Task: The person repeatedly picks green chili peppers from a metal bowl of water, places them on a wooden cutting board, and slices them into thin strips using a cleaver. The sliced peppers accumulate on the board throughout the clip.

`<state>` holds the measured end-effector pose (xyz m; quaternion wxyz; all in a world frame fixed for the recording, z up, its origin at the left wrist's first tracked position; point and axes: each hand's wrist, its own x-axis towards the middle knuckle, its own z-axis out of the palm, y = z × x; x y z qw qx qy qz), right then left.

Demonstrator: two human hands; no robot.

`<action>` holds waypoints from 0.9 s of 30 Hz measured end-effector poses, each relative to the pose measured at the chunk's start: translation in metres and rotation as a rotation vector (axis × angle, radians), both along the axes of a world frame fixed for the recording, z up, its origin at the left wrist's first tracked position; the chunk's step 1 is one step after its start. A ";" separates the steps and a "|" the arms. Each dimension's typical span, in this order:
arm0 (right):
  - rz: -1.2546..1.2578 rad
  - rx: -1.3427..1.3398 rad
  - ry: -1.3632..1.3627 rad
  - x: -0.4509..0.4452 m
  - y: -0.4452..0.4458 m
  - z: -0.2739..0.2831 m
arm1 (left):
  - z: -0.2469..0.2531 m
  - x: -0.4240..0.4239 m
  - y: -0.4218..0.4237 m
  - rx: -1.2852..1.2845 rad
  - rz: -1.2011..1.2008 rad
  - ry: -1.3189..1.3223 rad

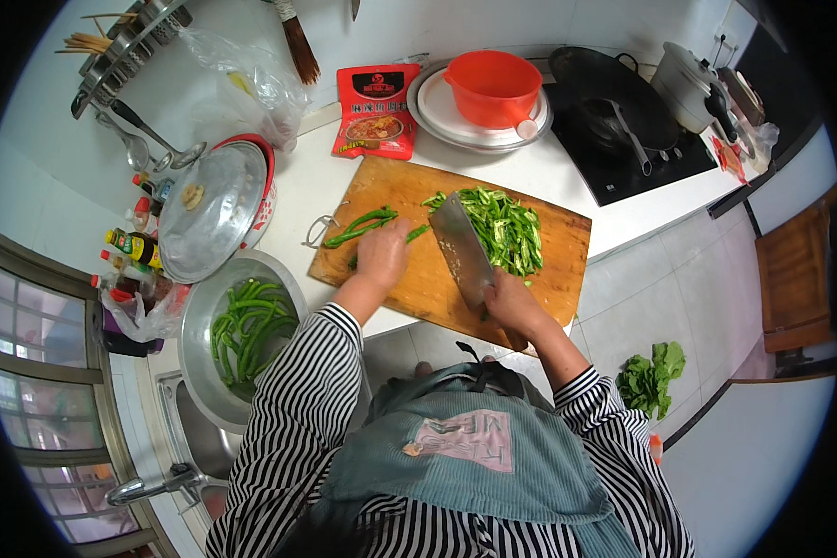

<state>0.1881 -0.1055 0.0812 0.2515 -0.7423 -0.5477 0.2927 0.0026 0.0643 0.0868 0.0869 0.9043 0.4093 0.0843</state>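
Note:
My right hand [513, 300] is closed around the handle of a cleaver [464, 251], whose blade lies over the wooden cutting board [404, 188], with small bits stuck to its face. Beyond the blade is a heap of sliced green peppers [509, 227]. My left hand [383, 254] rests on the board with curled fingers on a green pepper [417, 233], its tip pointing towards the cleaver. Whole long green peppers [359, 227] lie at the left of that hand. More peppers [251, 324] sit in water in a metal basin [195, 356] at the left.
Behind the board are a red seasoning packet [376, 111] and a red plastic dipper [495, 87] on stacked lids. A wok [617, 97] stands on the black cooktop at the right. At the left are a lidded pot [213, 209], sauce bottles [134, 247] and a sink [199, 425]. Leafy greens [652, 380] lie low right.

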 end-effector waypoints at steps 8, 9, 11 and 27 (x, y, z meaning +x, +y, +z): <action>-0.031 -0.095 0.032 -0.014 -0.003 0.020 | -0.041 0.025 -0.066 -0.147 0.099 -0.244; -0.026 -0.078 0.009 -0.016 -0.004 0.020 | -0.042 0.025 -0.069 -0.148 0.106 -0.256; -0.018 -0.044 -0.036 -0.018 -0.006 0.019 | -0.044 0.024 -0.068 -0.188 0.111 -0.305; 0.012 -0.180 -0.252 -0.049 -0.022 0.053 | -0.064 0.033 -0.081 -0.053 0.204 -0.355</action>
